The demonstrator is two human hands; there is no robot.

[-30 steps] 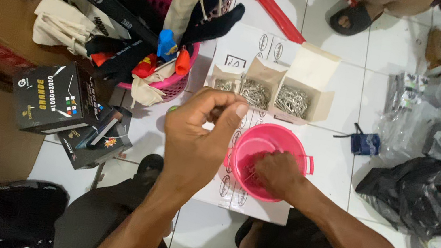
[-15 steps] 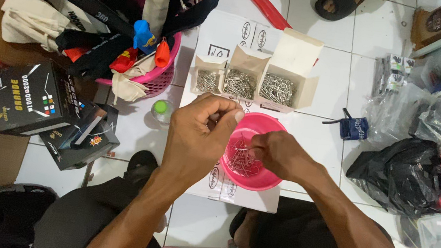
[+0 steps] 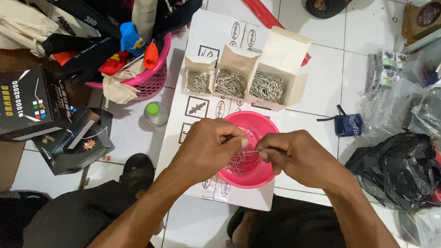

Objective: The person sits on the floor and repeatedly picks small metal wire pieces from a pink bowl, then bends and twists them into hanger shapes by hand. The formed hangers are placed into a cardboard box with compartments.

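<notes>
White cardboard sheet (image 3: pixel 213 35) on the tile floor carries a pink bowl (image 3: pixel 259 177) at centre, w/ three open boxes (image 3: pixel 232 76) of wire clips at its 12 o'clock and a pink basket (image 3: pixel 148 81) at 10. L hand (image 3: pixel 208 148) and R hand (image 3: pixel 298 156) meet over the bowl's 9–12 side. Both pinch a thin wire clip (image 3: pixel 248 151) between fingertips, above the clip pile (image 3: pixel 240 165) in the bowl.

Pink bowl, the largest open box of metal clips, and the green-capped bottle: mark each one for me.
Pink bowl (image 3: pixel 259 177): head view, on its near rim.
Largest open box of metal clips (image 3: pixel 268 87): head view, on the clips inside.
Green-capped bottle (image 3: pixel 153 109): head view, on its green cap.
</notes>
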